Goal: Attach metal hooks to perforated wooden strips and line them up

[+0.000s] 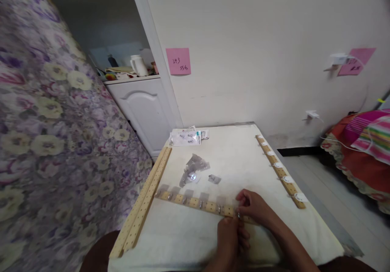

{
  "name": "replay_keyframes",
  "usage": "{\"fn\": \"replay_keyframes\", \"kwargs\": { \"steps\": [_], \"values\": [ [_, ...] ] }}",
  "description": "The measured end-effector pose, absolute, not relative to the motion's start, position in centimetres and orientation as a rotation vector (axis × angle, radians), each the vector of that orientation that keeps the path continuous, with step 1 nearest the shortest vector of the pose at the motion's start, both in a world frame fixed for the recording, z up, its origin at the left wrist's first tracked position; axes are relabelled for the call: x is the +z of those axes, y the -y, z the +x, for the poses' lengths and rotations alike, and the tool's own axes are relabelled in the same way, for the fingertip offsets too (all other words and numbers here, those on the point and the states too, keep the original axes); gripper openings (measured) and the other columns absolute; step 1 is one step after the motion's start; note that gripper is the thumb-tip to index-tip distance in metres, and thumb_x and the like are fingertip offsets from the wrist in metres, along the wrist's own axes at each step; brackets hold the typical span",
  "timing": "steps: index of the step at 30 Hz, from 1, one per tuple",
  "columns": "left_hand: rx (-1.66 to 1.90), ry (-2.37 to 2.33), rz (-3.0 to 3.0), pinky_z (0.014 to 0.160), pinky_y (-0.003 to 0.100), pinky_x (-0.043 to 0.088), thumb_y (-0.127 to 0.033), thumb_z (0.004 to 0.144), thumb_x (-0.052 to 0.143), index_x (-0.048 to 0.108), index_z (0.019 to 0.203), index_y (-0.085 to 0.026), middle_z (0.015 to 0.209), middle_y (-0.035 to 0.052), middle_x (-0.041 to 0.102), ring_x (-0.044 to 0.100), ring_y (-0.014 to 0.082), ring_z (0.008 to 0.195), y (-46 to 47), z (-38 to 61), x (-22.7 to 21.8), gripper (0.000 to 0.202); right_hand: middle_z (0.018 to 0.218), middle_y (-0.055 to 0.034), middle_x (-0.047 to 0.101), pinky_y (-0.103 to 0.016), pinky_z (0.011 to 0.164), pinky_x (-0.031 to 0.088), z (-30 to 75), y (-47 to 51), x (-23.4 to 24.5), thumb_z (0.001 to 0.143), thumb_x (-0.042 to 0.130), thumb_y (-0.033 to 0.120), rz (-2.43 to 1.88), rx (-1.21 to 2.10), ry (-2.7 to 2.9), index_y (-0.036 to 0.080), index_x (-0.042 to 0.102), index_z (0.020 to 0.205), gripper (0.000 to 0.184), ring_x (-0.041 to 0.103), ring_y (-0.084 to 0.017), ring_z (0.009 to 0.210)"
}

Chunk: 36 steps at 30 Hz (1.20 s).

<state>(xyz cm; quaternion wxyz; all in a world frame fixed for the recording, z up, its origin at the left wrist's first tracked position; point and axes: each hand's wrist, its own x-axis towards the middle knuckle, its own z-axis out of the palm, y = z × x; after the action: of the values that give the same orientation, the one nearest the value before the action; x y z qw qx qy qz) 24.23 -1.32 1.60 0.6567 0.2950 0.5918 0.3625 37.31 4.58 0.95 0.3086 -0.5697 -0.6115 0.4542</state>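
Observation:
A perforated wooden strip [210,207] lies slantwise across the white-covered table. Along it sit several small shiny metal pieces [201,203], each with a piece of clear grey plastic behind it. My left hand [230,233] is closed at the strip's near edge, fingers curled around its right part. Just beyond, my right hand [254,207] has thumb and fingers drawn together at another small metal piece [238,214] on the strip. Whether a plastic piece is also between those fingers is hard to make out. My hands partly cover the strip's right end.
Two pale perforated strips [148,199] lie along the table's left edge. A strip with several white tags [282,170] lies at the right. Crumpled clear plastic bags [195,166] and a small packet [215,179] lie mid-table. Flat printed packages [185,138] rest near the wall [228,60].

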Motion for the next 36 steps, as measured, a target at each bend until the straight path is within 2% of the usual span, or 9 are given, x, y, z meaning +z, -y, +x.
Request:
{"fn": "replay_keyframes", "kwargs": {
  "steps": [5,11,17,22,25,29,33,36],
  "values": [
    [0.811,-1.36,0.64,0.034,0.02,0.019,-0.043,0.078,0.043,0.052,0.067,-0.016,0.045,-0.0008,0.056,0.044,0.0075,0.029,1.4,24.2,1.7,0.03,0.069,0.0033,0.061,-0.024,0.059,0.042,37.3,-4.7,0.6,0.056,0.068,0.016,-1.537,1.192,1.628,0.019,0.059,0.083,0.028,0.056,-0.013,0.063],
    [0.815,-1.347,0.639,0.035,0.021,0.024,-0.052,0.073,0.05,0.052,0.065,-0.017,0.045,0.0004,0.057,0.047,0.0097,0.03,1.4,24.3,1.6,0.037,0.071,0.0031,0.063,-0.024,0.06,0.04,37.4,-4.6,0.7,0.057,0.069,0.019,-1.555,1.205,1.634,0.02,0.06,0.084,0.029,0.056,-0.013,0.064],
    [0.789,-1.363,0.624,0.033,0.02,0.023,-0.041,0.079,0.043,0.051,0.062,-0.017,0.043,0.0003,0.057,0.048,0.01,0.029,1.2,24.3,1.7,0.03,0.076,0.0033,0.063,-0.024,0.063,0.039,37.4,-4.7,1.2,0.056,0.068,0.018,-1.583,1.196,1.681,0.021,0.062,0.087,0.032,0.055,-0.013,0.067],
    [0.771,-1.374,0.611,0.033,0.021,0.025,-0.037,0.08,0.04,0.05,0.057,-0.017,0.041,0.0005,0.055,0.045,0.0092,0.027,1.2,24.3,2.1,0.032,0.075,0.0031,0.061,-0.024,0.062,0.039,37.2,-4.8,1.1,0.055,0.068,0.017,-1.584,1.184,1.674,0.021,0.063,0.087,0.033,0.053,-0.013,0.067],
    [0.783,-1.349,0.614,0.034,0.02,0.025,-0.037,0.078,0.043,0.051,0.06,-0.017,0.042,0.0,0.055,0.047,0.0094,0.029,1.2,24.0,2.1,0.028,0.079,0.0016,0.06,-0.024,0.062,0.04,37.3,-4.7,1.2,0.053,0.069,0.017,-1.532,1.18,1.659,0.018,0.063,0.088,0.036,0.052,-0.013,0.068],
    [0.721,-1.316,0.645,0.033,0.019,0.024,-0.034,0.073,0.045,0.051,0.062,-0.017,0.041,-0.001,0.055,0.047,0.0088,0.029,1.5,23.6,1.8,0.021,0.082,-0.0018,0.06,-0.026,0.064,0.042,38.4,-4.7,1.3,0.061,0.063,0.023,-1.485,1.121,1.582,0.015,0.062,0.091,0.031,0.053,-0.014,0.068],
    [0.612,-1.328,0.76,0.03,0.019,0.02,-0.029,0.063,0.049,0.047,0.058,-0.02,0.031,-0.0008,0.05,0.041,0.0099,0.023,1.8,23.1,2.4,0.011,0.072,-0.0001,0.058,-0.027,0.063,0.041,39.6,-5.1,1.2,0.07,0.055,0.028,-1.474,1.041,1.541,0.016,0.062,0.086,0.021,0.053,-0.015,0.067],
    [0.601,-1.287,1.01,0.03,0.018,0.021,-0.033,0.067,0.048,0.046,0.067,-0.021,0.035,-0.0021,0.054,0.041,0.0098,0.024,0.7,21.8,4.6,0.012,0.067,0.0018,0.056,-0.026,0.061,0.039,39.8,-5.4,1.0,0.072,0.053,0.029,-1.468,1.022,1.53,0.017,0.061,0.081,0.017,0.051,-0.014,0.064]
  ]
}}
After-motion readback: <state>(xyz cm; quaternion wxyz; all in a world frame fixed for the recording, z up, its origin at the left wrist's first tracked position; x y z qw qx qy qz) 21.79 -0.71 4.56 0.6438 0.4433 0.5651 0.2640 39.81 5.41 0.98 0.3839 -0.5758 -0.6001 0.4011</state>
